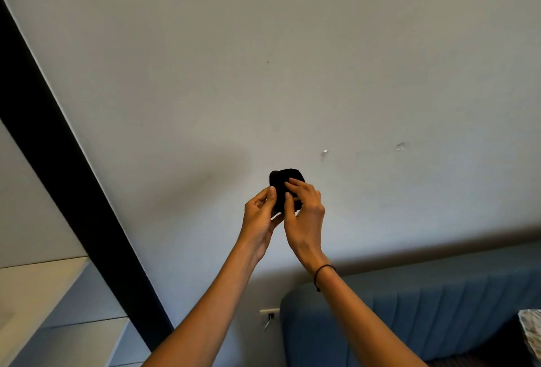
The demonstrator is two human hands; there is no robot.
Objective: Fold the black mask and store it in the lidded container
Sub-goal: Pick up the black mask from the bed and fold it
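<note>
The black mask (282, 183) is bunched into a small compact bundle, held up in front of a pale wall at the middle of the view. My left hand (259, 216) grips its left side with thumb and fingers. My right hand (304, 211) covers its lower right part, fingertips pressing on the front of the fabric. A thin black cord circles my right wrist. The lower part of the mask is hidden behind my fingers. No lidded container is in view.
A blue padded headboard (424, 314) fills the lower right, with patterned fabric (531, 334) at the right edge. A white wall socket (269, 315) sits beside it. A black vertical strip (73, 161) and pale shelves (44, 293) stand at the left.
</note>
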